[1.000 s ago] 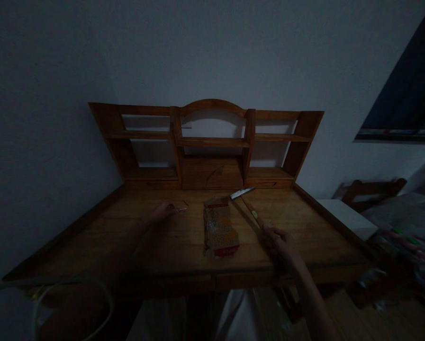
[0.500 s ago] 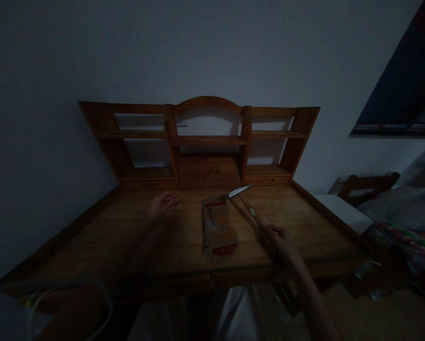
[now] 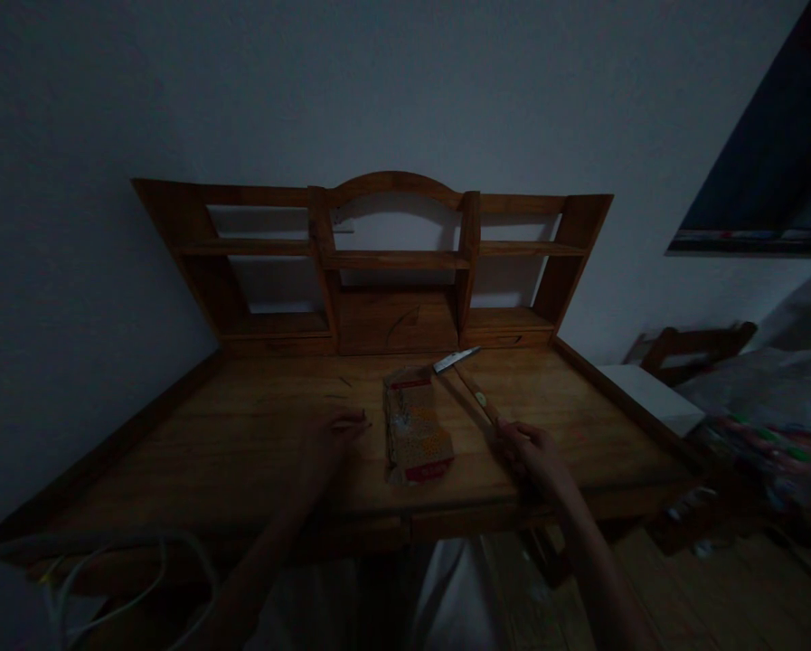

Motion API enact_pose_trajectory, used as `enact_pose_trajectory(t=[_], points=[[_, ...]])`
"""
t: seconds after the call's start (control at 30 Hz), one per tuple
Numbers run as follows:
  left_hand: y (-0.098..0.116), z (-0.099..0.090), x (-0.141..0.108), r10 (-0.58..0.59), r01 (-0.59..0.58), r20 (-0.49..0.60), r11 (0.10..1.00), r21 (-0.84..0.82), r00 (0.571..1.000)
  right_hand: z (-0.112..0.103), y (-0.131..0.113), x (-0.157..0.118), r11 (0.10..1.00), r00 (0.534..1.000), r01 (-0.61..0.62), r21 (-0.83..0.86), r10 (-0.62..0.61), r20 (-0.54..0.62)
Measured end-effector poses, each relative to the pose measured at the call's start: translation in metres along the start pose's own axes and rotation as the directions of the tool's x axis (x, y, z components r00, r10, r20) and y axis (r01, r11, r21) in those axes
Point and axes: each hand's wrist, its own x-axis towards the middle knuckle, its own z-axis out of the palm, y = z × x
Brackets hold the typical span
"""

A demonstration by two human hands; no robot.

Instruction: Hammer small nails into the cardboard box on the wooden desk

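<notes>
My right hand (image 3: pixel 523 449) is wrapped round the wooden handle of a hammer (image 3: pixel 478 395). The hammer's metal head points away from me and sits just past the far right corner of a worn cardboard piece (image 3: pixel 419 434) with red edges. Left of that cardboard, my left hand (image 3: pixel 334 438) is low over the desk with its fingertips pinched together. What it pinches, if anything, is too dark and small to make out. Beyond those fingers, two thin nail-like pieces (image 3: pixel 345 382) lie on the desktop.
The wooden desk (image 3: pixel 242 398) has a raised shelf unit (image 3: pixel 398 260) along its back against the wall. Pale cables (image 3: pixel 161 561) loop at the near left. To the right stand a white surface (image 3: pixel 655 398) and a wooden chair back (image 3: pixel 703 348).
My left hand has moved nearer and to the right, from the thin pieces to beside the cardboard. The right hand and hammer have stayed nearly in place. The view has shifted slightly.
</notes>
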Motion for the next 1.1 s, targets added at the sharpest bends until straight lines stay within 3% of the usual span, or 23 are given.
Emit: enact_pose_trajectory(t=[0.17,0.27,0.4,0.63,0.9,1.0,1.1], points=[[0.034,0.035,-0.014,0.065,-0.062,0.007,0.978,-0.198,0.998,-0.001,0.004,0.002,1.0,1.0,0.028,0.005,-0.028,0.012],[0.032,0.058,-0.012,0.076,-0.067,0.024,0.963,-0.262,0.997,0.0,0.003,0.003,1.0,1.0,0.026,-0.006,-0.026,0.012],[0.015,0.074,-0.006,0.095,-0.09,0.016,0.977,-0.192,0.995,0.001,0.001,0.002,1.0,1.0,-0.015,-0.012,0.015,-0.001],[-0.001,0.074,-0.009,0.11,-0.107,0.043,0.991,-0.081,0.993,0.002,-0.004,-0.002,1.0,1.0,-0.001,0.011,0.0,0.008],[-0.007,0.078,-0.013,0.153,-0.147,0.049,0.983,-0.11,0.987,0.001,0.002,0.003,0.998,0.999,0.019,-0.06,-0.021,-0.025],[-0.011,0.08,-0.014,0.17,-0.162,0.05,0.977,-0.139,0.984,0.004,-0.001,-0.001,0.977,0.99,0.103,-0.184,-0.119,-0.077],[-0.01,0.079,-0.016,0.177,-0.17,0.05,0.977,-0.132,0.983,0.008,-0.005,-0.014,0.91,0.944,0.195,-0.366,-0.275,-0.18]])
